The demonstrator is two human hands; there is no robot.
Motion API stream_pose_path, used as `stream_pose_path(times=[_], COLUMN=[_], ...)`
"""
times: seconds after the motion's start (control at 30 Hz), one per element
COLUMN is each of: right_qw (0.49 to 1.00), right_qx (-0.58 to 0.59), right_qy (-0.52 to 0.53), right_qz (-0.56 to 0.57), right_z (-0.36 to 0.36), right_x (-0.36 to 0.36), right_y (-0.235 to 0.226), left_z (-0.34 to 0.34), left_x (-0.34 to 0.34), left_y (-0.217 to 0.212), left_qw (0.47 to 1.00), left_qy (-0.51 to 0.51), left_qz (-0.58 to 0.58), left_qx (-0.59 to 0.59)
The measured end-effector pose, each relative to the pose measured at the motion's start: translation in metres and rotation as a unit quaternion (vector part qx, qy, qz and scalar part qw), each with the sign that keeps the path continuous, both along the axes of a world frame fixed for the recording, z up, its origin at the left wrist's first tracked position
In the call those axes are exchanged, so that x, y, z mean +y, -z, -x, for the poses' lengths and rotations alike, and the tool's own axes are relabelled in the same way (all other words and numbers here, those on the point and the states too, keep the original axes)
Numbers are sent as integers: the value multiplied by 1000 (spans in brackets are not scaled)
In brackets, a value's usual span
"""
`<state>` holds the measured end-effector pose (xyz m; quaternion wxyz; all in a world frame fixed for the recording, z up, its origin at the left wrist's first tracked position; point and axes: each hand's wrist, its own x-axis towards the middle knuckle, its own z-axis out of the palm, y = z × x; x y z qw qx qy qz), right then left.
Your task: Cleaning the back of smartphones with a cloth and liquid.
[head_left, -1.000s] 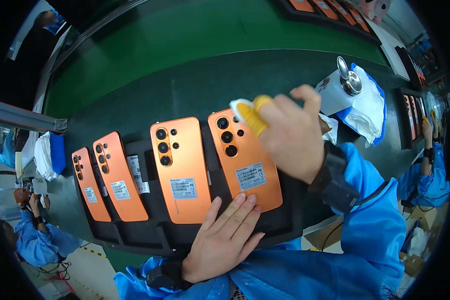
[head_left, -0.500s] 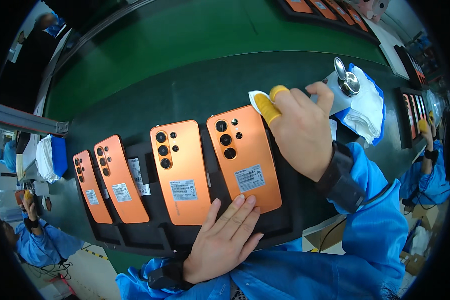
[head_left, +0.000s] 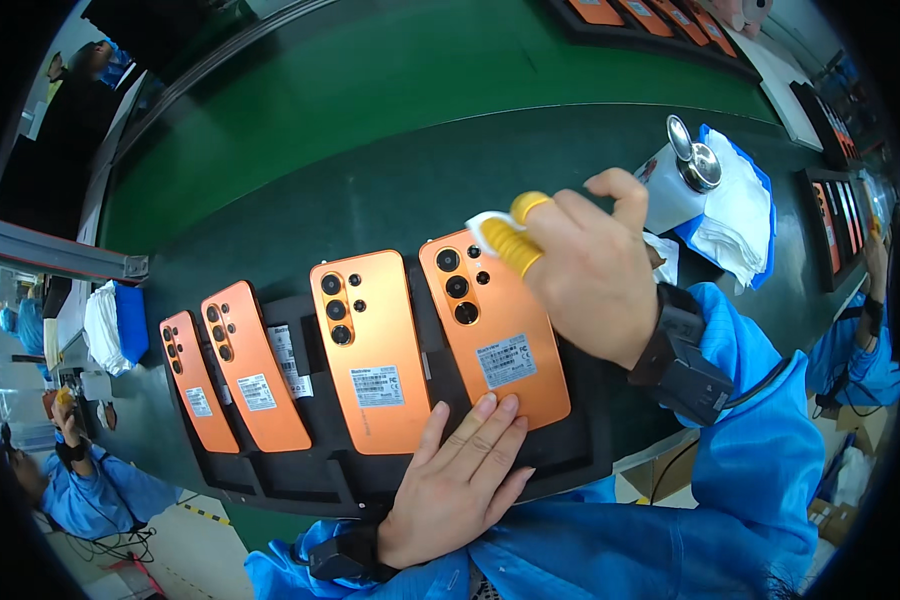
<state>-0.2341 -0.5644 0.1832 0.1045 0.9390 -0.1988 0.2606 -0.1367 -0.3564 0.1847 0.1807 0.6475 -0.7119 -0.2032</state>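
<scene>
Several orange phones lie back up in a black tray [head_left: 288, 478], each with a white label. My left hand [head_left: 457, 482] rests flat, fingers stretched out, with its fingertips on the lower edge of the rightmost phone [head_left: 510, 310]. Yellow finger cots cover two fingertips of my right hand [head_left: 600, 285]. Those fingers press a folded white cloth [head_left: 483, 226] against the top of the same phone, beside its camera lenses. Part of that phone's upper right is hidden behind my right hand. To the left lies another orange phone [head_left: 395, 345], untouched.
A white pump bottle [head_left: 667, 190] with a metal lid stands beyond my right hand, beside a blue bin of white cloths [head_left: 735, 225]. Another tray of phones [head_left: 630, 45] sits at the far right across the green bench. Co-workers in blue are at both sides.
My right hand has slid the cloth leftward and slightly down along the phone's top edge toward the lenses. My left hand stays on the phone. The whole view has shifted slightly.
</scene>
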Motion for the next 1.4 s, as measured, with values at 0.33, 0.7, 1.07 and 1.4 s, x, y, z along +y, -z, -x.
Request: stream_pose_path(times=[0.33,0.7,1.07,1.4], right_qw=[999,999,998,999], right_qx=[29,3,-34,12], right_qy=[22,-26,-39,26], right_qz=[30,-24,-37,-44], right_z=[1,-12,-2,3], right_x=[-4,9,15,7], right_y=[-9,-8,0,-16], left_z=[-2,-1,-1,-2], left_x=[0,2,1,1], left_y=[-1,-3,0,1], left_qw=[1000,1000,1000,1000], left_qy=[4,9,12,9], left_qz=[2,-2,1,3], left_qx=[4,-5,-3,-6])
